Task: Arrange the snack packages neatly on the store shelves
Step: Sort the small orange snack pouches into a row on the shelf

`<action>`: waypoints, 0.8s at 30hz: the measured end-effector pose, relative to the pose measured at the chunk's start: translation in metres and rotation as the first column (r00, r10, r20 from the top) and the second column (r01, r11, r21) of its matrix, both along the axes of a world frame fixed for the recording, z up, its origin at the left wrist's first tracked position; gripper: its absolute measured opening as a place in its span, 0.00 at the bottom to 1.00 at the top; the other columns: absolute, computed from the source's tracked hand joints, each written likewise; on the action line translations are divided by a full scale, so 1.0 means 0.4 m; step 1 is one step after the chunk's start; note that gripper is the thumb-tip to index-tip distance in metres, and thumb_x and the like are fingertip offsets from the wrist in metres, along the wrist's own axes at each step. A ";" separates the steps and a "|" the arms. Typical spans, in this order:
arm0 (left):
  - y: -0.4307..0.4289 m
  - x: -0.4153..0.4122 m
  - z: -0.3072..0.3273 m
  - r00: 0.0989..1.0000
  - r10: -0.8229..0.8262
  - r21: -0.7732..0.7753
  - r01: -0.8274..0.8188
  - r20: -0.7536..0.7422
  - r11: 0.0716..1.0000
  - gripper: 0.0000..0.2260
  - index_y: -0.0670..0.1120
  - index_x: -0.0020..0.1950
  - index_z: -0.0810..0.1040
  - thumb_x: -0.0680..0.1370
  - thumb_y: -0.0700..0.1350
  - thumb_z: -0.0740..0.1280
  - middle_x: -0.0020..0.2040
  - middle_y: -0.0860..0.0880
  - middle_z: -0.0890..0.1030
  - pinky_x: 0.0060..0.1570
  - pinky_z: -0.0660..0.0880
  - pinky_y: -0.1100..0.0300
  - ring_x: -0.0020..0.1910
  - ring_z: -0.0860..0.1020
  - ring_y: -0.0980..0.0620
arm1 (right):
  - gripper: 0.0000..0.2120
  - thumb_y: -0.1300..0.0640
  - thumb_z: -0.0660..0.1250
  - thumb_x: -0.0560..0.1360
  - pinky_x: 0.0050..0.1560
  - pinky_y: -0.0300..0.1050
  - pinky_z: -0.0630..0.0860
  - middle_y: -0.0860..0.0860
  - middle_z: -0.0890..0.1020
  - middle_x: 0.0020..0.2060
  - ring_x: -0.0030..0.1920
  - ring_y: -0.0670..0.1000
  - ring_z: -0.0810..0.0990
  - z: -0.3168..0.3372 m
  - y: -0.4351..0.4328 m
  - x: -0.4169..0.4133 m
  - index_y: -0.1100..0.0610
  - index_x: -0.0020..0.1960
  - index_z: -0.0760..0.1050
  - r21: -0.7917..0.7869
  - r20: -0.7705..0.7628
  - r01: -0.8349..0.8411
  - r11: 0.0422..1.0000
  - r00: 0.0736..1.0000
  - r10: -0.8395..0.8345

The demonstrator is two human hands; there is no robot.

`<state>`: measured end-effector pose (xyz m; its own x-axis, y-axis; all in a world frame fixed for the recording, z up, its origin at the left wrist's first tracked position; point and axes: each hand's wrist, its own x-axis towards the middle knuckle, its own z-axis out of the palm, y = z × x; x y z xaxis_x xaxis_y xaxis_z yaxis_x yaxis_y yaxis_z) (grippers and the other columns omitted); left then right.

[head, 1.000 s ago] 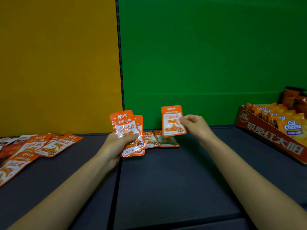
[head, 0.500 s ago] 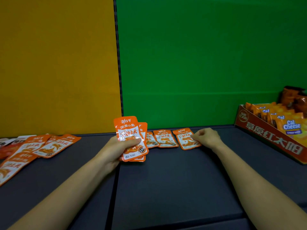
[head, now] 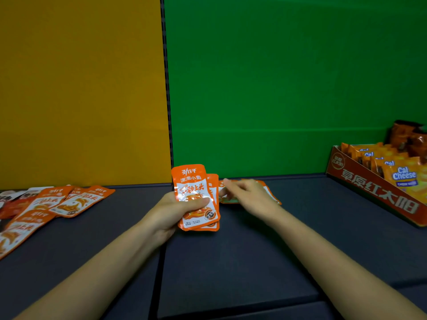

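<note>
The left hand (head: 171, 209) has its grip closed round a small stack of snack packets (head: 196, 197), thumb pressed across the front one, held upright just above the shelf (head: 242, 262) near its back edge. The front packet is a glossy orange sachet with a white panel, white Chinese lettering at the top and a round seal at its five o'clock corner; at least one matching packet peeks out behind it at three o'clock.

The right hand (head: 249, 195) sits at three o'clock of the stack, fingers reaching toward the rear packet. It is blurred, so I cannot tell whether its grip is closed on anything. Under and behind it, flat packets (head: 270, 193) lie on the shelf.

At nine o'clock more orange packets lie scattered (head: 76, 200). At three o'clock stands a red display box (head: 379, 192) of Cal Cheese packs (head: 404, 175).
</note>
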<state>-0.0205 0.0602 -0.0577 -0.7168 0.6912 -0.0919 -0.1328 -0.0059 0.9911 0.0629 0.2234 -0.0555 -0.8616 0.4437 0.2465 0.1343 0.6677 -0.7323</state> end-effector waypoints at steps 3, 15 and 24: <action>0.002 0.016 -0.006 0.999 -0.034 -0.018 0.034 -0.026 0.999 0.08 0.44 0.47 0.80 0.69 0.38 0.73 0.40 0.46 0.86 0.35 0.81 0.61 0.36 0.84 0.50 | 0.20 0.47 0.60 0.78 0.57 0.54 0.73 0.57 0.84 0.47 0.49 0.55 0.81 -0.019 -0.029 -0.004 0.63 0.46 0.81 -0.077 -0.029 -0.072 0.994 0.997 0.070; 0.017 0.025 -0.005 0.993 -0.056 -0.072 0.048 -0.105 0.996 0.06 0.44 0.47 0.77 0.79 0.41 0.61 0.40 0.47 0.83 0.32 0.70 0.65 0.37 0.78 0.52 | 0.14 0.51 0.64 0.77 0.43 0.45 0.71 0.50 0.82 0.35 0.38 0.46 0.76 -0.017 0.026 0.028 0.54 0.34 0.77 -0.125 -0.124 0.099 0.987 0.986 -0.115; -0.010 0.006 0.001 0.924 -0.279 -0.441 0.143 -0.261 0.886 0.10 0.40 0.35 0.80 0.73 0.45 0.70 0.29 0.48 0.80 0.20 0.60 0.70 0.19 0.65 0.58 | 0.18 0.48 0.63 0.77 0.49 0.49 0.75 0.56 0.85 0.44 0.47 0.54 0.82 -0.031 0.106 0.110 0.62 0.43 0.81 -0.034 0.121 0.208 0.978 0.972 -0.203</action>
<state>-0.0183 0.0562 -0.0571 -0.5965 0.7782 -0.1965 0.2273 0.3986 0.8885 0.1068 0.2657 -0.0679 -0.7725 0.6226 0.1250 0.3513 0.5830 -0.7326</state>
